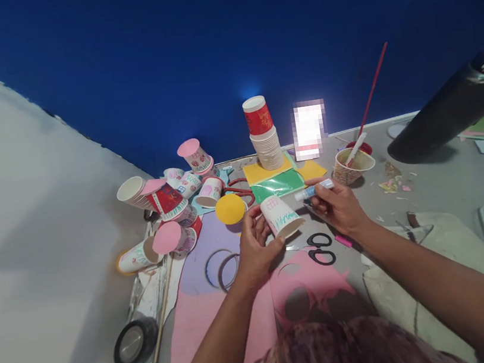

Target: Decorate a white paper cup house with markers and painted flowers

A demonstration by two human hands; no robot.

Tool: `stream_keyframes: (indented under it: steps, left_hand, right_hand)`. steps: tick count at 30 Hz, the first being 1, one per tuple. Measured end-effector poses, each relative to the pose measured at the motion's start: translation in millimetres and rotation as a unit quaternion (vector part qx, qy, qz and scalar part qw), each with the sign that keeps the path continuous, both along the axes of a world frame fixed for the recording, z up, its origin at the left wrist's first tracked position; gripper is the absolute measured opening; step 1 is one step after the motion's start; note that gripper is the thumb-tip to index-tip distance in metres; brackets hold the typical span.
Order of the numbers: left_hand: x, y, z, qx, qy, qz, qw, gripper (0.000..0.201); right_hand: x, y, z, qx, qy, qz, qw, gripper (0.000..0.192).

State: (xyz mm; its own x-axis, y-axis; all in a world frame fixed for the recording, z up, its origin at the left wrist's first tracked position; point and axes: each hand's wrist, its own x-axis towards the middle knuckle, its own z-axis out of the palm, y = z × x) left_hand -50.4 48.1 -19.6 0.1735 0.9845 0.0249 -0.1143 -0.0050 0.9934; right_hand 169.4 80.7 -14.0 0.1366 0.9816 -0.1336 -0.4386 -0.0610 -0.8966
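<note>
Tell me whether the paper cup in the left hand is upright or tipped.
Tipped. The paper cup lies on its side in the left hand, open mouth facing lower right, base toward the wall.

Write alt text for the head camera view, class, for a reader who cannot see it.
A person's left hand holds a decorated paper cup on its side while the right hand holds a glue stick near it. Around them lie black scissors, pink paper, a stack of cups and a heap of decorated cups.

Matt paper cup (pixel 280 216) — glossy green sheet (pixel 277 185), smooth plastic marker (pixel 314 190).
</note>
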Motion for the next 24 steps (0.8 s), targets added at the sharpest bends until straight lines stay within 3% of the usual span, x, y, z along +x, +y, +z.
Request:
stream_keyframes:
  steps: [2, 5, 7, 9, 12, 15, 21, 24]
  left_hand:
    - [-1, 1, -4.9, 0.108, 0.131, 0.043, 0.985, 0.07]
    - [-3, 3, -11.7, 0.3, 0.323, 0.065, 0.895, 0.064]
    - [-4, 3, -13.6, 0.367, 0.396, 0.051, 0.84, 0.064]
    - [-3, 1, -12.8, 0.396, 0.43, 0.038, 0.81, 0.064]
    - [-2, -3, -8.0, 0.409, 0.438, 0.016, 0.8, 0.061]
    - [-1, -7, -2.7, 0.415, 0.414, 0.005, 0.81, 0.059]
    - [-1, -9, 12.9, 0.455, 0.34, 0.105, 0.816, 0.038]
    - [-3, -13, 28.6, 0.452, 0.34, 0.112, 0.817, 0.027]
  right_hand:
    - [3, 2, -1.6, 0.008, -0.01, -0.011, 1.0, 0.052]
    - [8, 5, -4.5, 0.021, -0.028, -0.016, 0.999, 0.049]
    - [10, 6, -6.4, 0.029, -0.04, -0.012, 0.999, 0.047]
    - [11, 6, -7.6, 0.036, -0.051, -0.005, 0.998, 0.046]
    - [13, 7, -6.3, 0.044, -0.061, -0.002, 0.997, 0.045]
    - [15, 10, 0.6, 0.056, -0.056, -0.013, 0.997, 0.047]
    - [31, 20, 32.5, 0.097, -0.015, -0.049, 0.994, 0.047]
    - [49, 18, 54.6, 0.121, -0.007, -0.06, 0.991, 0.046]
